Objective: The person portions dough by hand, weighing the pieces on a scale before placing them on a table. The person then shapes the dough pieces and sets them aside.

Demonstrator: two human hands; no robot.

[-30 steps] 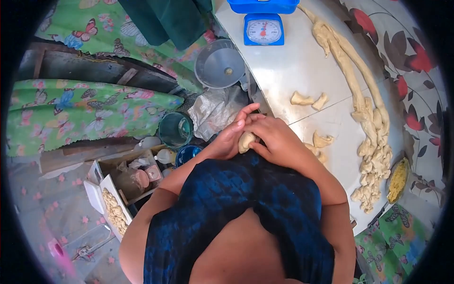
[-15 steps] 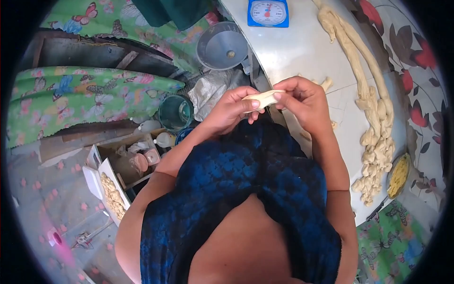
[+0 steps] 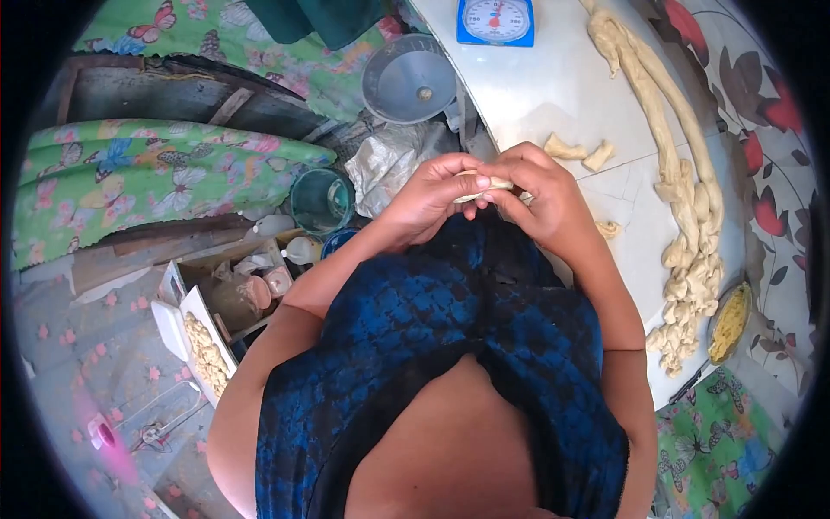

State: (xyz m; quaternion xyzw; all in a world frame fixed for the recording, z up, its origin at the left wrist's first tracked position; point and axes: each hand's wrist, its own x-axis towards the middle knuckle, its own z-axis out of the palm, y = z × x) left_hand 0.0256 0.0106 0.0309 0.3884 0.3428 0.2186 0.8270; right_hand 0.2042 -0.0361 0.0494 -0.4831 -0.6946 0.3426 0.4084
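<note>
A small pale piece of dough [image 3: 496, 183] is pinched between both hands in front of my body. My left hand [image 3: 439, 189] grips its left end, with the thumb on top. My right hand [image 3: 538, 189] closes over the right end, and its fingers hide much of the piece. Two short dough pieces [image 3: 565, 148] lie on the white table just beyond my right hand. Another bit of dough [image 3: 609, 229] sits beside my right forearm.
Long dough strips [image 3: 653, 104] run down the table [image 3: 536, 86] to a heap of dough lumps [image 3: 679, 303]. Beside it stands a bowl of yellow filling [image 3: 731, 324]. A blue dial scale [image 3: 495, 22] is at the far edge. A grey basin [image 3: 410, 80] and tray of pieces [image 3: 207, 355] are leftward.
My hands have come closer together, and the dough between them now shows less, folded or covered by the fingers. The right hand has shifted slightly left, uncovering the two pieces on the table.
</note>
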